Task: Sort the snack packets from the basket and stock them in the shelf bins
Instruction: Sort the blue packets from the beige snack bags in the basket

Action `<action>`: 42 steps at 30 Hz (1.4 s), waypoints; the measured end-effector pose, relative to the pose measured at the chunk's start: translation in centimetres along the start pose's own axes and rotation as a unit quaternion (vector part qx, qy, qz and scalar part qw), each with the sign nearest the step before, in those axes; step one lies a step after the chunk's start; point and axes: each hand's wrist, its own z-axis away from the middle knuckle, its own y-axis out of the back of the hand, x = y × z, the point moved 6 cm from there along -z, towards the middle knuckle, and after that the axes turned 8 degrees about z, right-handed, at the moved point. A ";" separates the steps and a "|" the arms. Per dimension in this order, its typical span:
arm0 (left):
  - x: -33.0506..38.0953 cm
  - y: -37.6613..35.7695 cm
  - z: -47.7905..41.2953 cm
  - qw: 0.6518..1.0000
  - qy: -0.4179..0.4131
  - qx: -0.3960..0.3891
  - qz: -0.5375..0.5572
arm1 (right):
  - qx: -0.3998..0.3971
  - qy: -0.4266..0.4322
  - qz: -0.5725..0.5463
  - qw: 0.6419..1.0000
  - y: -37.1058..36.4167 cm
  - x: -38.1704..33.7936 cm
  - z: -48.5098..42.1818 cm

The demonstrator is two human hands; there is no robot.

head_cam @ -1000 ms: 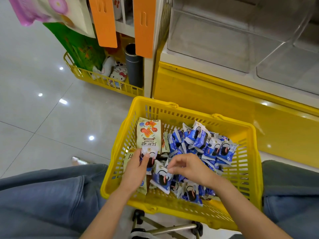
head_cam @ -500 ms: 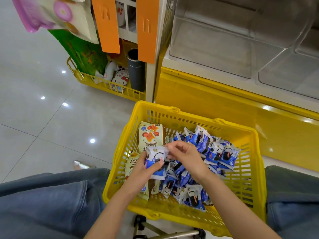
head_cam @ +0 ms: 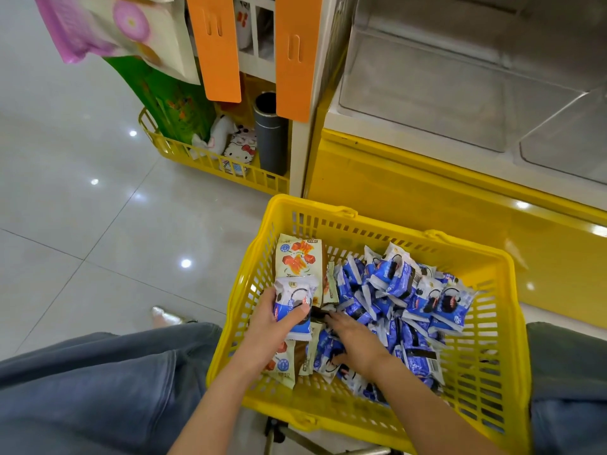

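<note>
Inside yellow basket (head_cam: 361,219), left hand (head_cam: 271,328) around blue packet (head_cam: 293,302), right hand (head_cam: 356,339) palm-down.

Pale glossy floor tiles (head_cam: 82,224) underfoot, ceiling lights bouncing off them as bright spots (head_cam: 186,263). Two orange panels (head_cam: 215,50) hang over a low yellow wire rack (head_cam: 184,152) with a dark cylinder (head_cam: 271,139) inside. To the right, the shelf unit (head_cam: 427,198) shows a shiny yellow base.

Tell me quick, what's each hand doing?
Left hand: holding a blue packet.
Right hand: open, resting on the packets in the basket.
</note>
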 end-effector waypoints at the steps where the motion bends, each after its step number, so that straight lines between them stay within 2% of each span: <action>1: 0.0 0.0 0.0 1.000 0.002 0.001 -0.001 | -0.004 0.001 0.027 1.000 -0.1 0.1 -0.2; 7: -0.2 -0.2 -0.2 1.000 0.013 -0.007 -0.003 | 0.007 0.006 0.165 0.986 -0.1 -0.2 -0.1; 10: -0.3 -0.3 -0.2 1.000 0.017 -0.006 -0.006 | 0.013 0.022 0.182 0.983 -0.5 -0.9 0.1; 13: -0.3 -0.3 -0.2 1.000 0.018 -0.007 -0.007 | 0.022 0.054 0.125 0.990 -0.8 -1.3 0.6; 16: -0.3 -0.3 -0.1 1.000 0.020 -0.009 -0.002 | 0.024 0.051 0.051 0.997 -1.1 -1.3 1.3; 22: -0.6 0.0 -0.1 1.000 0.022 0.011 -0.008 | 0.060 0.079 0.017 0.995 0.2 -1.8 2.4; 27: -0.6 -0.4 -0.4 1.000 0.020 0.013 0.003 | 0.106 0.044 -0.109 0.987 1.9 0.1 4.8; 32: -0.7 -1.4 -0.4 1.000 0.003 0.010 -0.023 | 0.085 0.000 -0.153 0.985 1.5 1.2 5.9; 35: -0.6 -1.6 -0.3 1.000 0.005 0.013 -0.027 | 0.100 -0.012 -0.174 0.980 2.2 1.2 6.6; 39: 0.6 -3.5 -1.1 0.997 -0.011 -0.005 -0.070 | 0.170 -0.054 -0.195 0.965 6.4 3.5 8.3; 42: 2.8 -7.2 -2.6 0.990 -0.059 -0.031 -0.123 | 0.282 -0.110 -0.250 0.920 10.6 6.9 10.2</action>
